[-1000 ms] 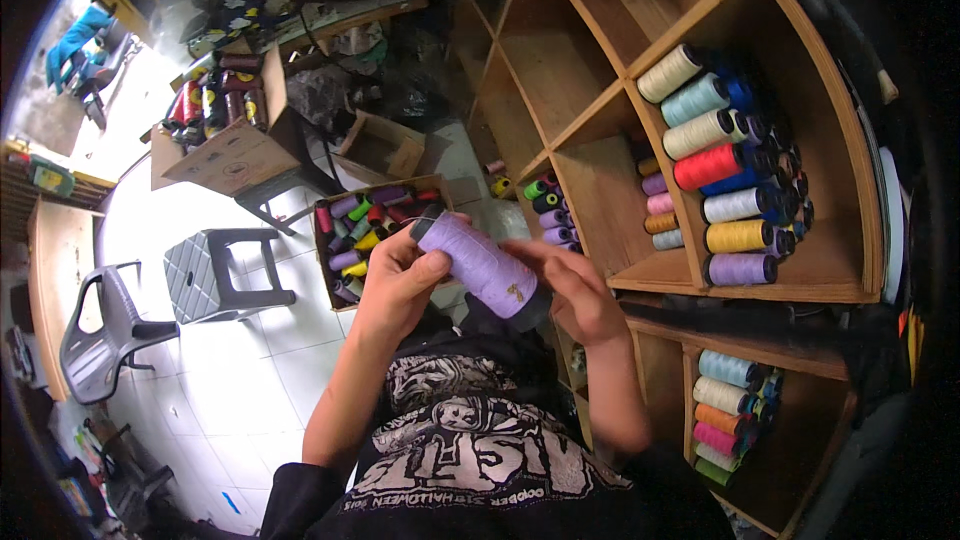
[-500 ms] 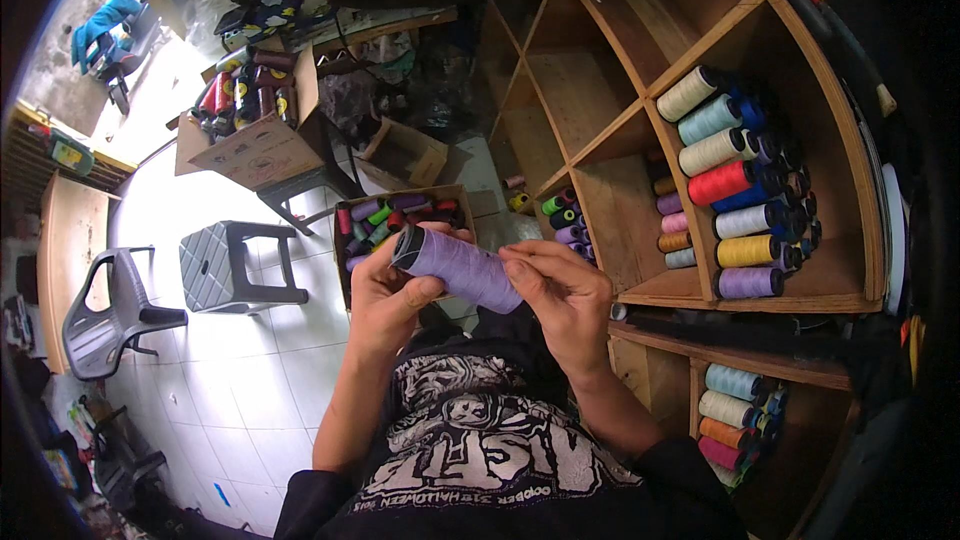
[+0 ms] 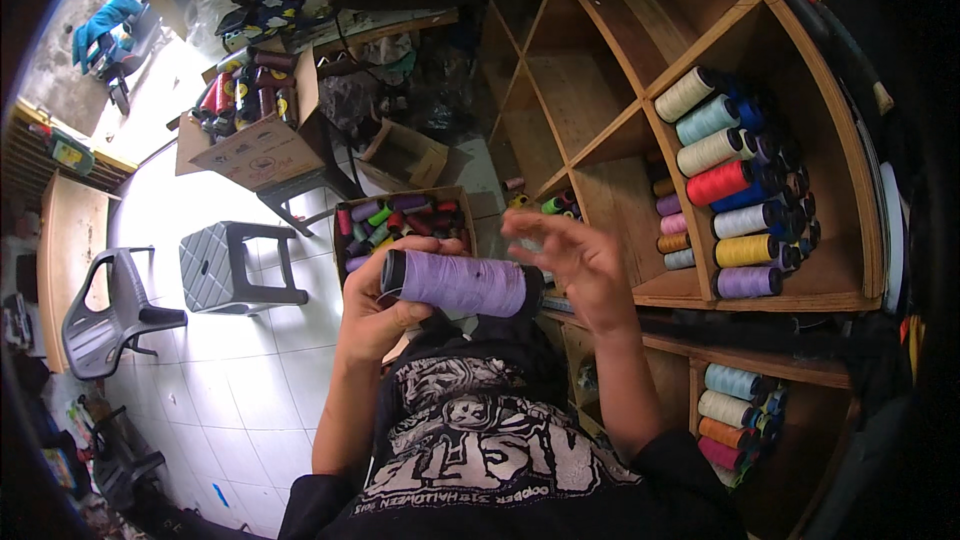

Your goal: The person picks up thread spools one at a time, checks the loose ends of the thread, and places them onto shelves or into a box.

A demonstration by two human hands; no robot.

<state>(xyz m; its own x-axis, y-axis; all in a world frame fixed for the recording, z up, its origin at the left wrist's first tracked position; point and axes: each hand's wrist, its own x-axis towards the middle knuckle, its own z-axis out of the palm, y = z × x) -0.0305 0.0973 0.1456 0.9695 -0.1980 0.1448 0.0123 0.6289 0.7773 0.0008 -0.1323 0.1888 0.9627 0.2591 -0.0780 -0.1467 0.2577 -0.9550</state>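
Note:
A lilac spool of thread with dark end caps lies nearly level in front of my chest. My left hand is closed around its left end, thumb along the near side. Just off the right end, my right hand is raised with its fingers apart and slightly blurred; nothing shows in it. Beyond the spool, a cardboard box full of thread spools in purple, red and green stands partly hidden by my left hand.
Wooden cubby shelves at the right hold stacked thread spools in several colours. Another cardboard box of spools rests on a dark stool at the far left. Nearer are a grey plastic stool and a grey chair on white tiles.
My right hand has let go of the spool and moved up and right with its fingers spread. The spool, still in my left hand, has turned closer to level, baring its right end cap.

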